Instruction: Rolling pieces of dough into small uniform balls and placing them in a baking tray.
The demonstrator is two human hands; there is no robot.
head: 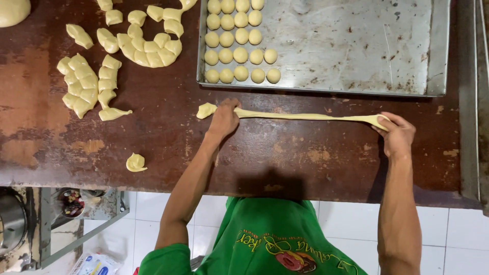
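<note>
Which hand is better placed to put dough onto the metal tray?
Probably the left hand: it presses the dough rope just below the tray's filled corner. The right hand holds the rope's far end.

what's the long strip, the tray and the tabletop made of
Strip: soft pale yellow dough, stretched thin between both hands. Tray: dull grey metal, scratched and spotted. Tabletop: probably dark brown coated wood, worn to lighter patches.

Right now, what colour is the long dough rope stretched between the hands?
Pale yellow long dough rope, seen in the head view.
</note>
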